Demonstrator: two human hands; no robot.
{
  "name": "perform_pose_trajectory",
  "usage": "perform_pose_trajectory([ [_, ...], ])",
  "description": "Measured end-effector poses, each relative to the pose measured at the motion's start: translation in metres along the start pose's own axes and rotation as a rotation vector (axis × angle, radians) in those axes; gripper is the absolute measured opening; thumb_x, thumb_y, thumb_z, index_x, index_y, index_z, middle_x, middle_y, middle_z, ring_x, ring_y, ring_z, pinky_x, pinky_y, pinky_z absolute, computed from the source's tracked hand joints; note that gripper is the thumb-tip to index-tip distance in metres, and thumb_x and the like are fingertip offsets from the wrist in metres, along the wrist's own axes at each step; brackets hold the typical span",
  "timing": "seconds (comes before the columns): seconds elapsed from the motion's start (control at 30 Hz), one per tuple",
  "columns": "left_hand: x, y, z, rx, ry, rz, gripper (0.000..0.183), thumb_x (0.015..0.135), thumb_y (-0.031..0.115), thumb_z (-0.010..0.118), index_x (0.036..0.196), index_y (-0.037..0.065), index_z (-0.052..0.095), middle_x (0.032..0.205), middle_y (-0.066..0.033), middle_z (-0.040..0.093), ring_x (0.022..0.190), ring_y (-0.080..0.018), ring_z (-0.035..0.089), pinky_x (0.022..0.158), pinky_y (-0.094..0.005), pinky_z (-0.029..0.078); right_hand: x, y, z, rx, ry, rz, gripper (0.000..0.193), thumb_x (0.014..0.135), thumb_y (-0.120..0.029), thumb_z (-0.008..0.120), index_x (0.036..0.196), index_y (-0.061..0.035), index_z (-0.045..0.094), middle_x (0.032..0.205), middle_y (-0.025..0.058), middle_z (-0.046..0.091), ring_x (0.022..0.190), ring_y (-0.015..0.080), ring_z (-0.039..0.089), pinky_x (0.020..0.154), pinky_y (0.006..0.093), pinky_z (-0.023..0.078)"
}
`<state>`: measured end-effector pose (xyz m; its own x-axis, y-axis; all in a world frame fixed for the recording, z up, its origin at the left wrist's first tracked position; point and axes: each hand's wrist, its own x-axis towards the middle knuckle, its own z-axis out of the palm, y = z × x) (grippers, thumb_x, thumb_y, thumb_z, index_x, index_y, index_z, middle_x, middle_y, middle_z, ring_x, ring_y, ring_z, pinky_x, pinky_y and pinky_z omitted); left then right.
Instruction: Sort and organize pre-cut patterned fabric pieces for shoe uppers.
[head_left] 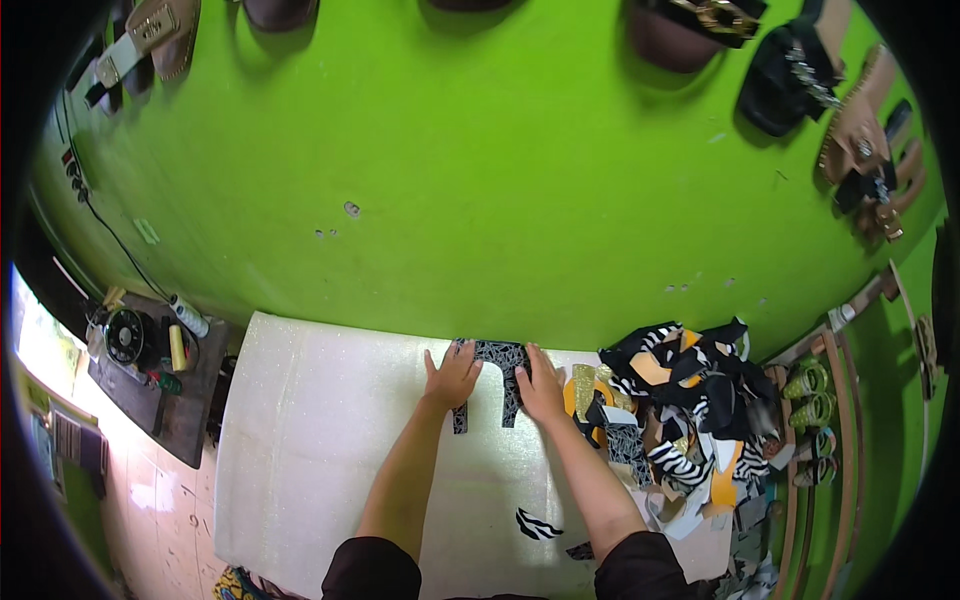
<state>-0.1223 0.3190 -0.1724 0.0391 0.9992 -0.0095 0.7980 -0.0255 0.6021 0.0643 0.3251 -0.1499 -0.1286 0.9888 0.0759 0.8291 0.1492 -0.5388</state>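
Note:
A black piece of sheet material with a fine pale line pattern [503, 353], cut in an upside-down U, lies flat at the far part of the white table [330, 440]. My left hand [453, 376] rests on its left side, fingers stretched out and thumb apart. On its right side lies my right hand [541, 386], fingers extended along the edge. Both hands press flat and neither grasps anything. Parts of the piece under the palms are hidden. Closer to me lie a zebra-striped scrap [538, 524] and a small dark scrap [580, 551] by my right forearm.
A heap of mixed scraps [690, 400] covers the table's right side. The green wall [450, 180] borders the far edge, with sandals [790, 75] hung above. At left stands a dark sewing table [180, 410] with a thread cone [190, 316]; a rack with green sandals [808, 380] is at right.

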Motion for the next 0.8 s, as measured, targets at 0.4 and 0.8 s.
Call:
perform_pose_trajectory([
  [0.4,-0.237,0.038,0.002,-0.218,0.523,-0.037,0.024,0.073,0.01,0.06,0.096,0.015,0.061,0.104,-0.0048,0.058,0.111,-0.0237,0.048,0.096,-0.0484,0.016,-0.224,0.048,-0.14,0.486,-0.028,0.077,0.024,0.078,-0.004,0.059,0.101,-0.005,0.063,0.083,0.0049,0.064,0.075,0.0122,0.059,0.07,0.0236,0.045],
  [0.8,-0.32,0.06,-0.014,-0.149,0.471,0.05,0.027,0.07,0.008,0.061,0.097,0.013,0.06,0.104,-0.0066,0.057,0.11,-0.0252,0.049,0.095,-0.0474,0.02,-0.319,0.072,-0.113,-0.369,-0.164,0.141,0.04,0.059,-0.024,0.075,0.093,-0.009,0.059,0.108,0.008,0.059,0.105,0.0273,0.051,0.085,0.0492,0.034],
])
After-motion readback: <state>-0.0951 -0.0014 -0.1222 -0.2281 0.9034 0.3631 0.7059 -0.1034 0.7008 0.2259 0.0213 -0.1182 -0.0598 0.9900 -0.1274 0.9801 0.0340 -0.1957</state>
